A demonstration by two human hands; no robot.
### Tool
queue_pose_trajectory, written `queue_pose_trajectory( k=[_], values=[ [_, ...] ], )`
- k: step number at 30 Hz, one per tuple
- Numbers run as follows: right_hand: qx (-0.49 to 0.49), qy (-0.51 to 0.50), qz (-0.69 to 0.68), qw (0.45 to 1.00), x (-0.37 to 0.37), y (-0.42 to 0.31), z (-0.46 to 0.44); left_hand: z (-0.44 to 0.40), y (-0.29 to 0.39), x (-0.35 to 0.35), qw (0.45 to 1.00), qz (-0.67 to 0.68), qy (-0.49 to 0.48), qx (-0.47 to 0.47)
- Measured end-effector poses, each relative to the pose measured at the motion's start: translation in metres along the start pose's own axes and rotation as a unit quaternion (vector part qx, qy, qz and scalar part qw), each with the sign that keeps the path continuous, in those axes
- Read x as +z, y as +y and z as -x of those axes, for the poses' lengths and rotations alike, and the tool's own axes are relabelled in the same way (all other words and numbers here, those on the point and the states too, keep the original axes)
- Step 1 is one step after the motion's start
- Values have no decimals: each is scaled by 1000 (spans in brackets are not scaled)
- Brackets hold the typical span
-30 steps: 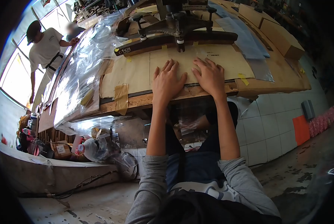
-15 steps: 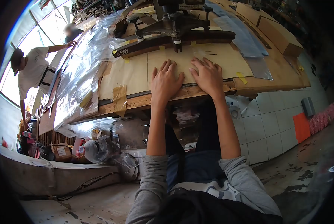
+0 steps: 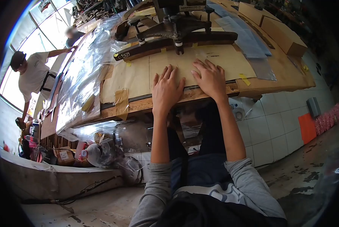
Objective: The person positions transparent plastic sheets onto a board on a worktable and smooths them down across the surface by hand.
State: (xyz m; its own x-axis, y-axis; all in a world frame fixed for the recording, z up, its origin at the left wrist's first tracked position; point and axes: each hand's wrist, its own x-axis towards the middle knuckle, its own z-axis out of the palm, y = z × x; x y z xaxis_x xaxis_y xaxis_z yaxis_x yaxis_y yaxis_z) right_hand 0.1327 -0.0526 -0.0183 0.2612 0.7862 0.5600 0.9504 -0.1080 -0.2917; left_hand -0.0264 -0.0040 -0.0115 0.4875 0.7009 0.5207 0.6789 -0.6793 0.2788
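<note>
My left hand lies flat on the front edge of a tan sheet, its fingers stretched out. To its right, my right hand rests palm down on the same sheet, fingers spread. Neither hand holds anything. Just beyond my fingertips stands a dark metal machine head with a small roller-like tip at its lower middle. A long dark bar marked with letters runs across the sheet beneath it. Brown tape wraps over the table's wooden front edge left of my hands.
Clear plastic sheeting covers the table's left side. Cardboard boxes and translucent plastic sheets lie at the right. A co-worker in a light shirt leans by the left side; another person is farther back. A plastic bottle lies below.
My left hand's fingers sit slightly lower on the sheet; my right hand is nearly unmoved. The co-worker at the left has raised the lower arm, now with a dark object at that hand.
</note>
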Motion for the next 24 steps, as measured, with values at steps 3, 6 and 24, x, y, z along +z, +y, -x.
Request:
queue_pose_trajectory(
  k=[3, 6, 24],
  values=[
    [0, -1, -1, 1000, 0, 2, 0, 0, 1, -2, 1000, 1, -1, 4],
    [0, 1, 0, 1000, 2, 2, 1, 1, 0, -2, 1000, 3, 0, 8],
    [1, -6, 5, 1000, -4, -1, 1, 1, 1, -4, 1000, 3, 3, 8]
  ],
)
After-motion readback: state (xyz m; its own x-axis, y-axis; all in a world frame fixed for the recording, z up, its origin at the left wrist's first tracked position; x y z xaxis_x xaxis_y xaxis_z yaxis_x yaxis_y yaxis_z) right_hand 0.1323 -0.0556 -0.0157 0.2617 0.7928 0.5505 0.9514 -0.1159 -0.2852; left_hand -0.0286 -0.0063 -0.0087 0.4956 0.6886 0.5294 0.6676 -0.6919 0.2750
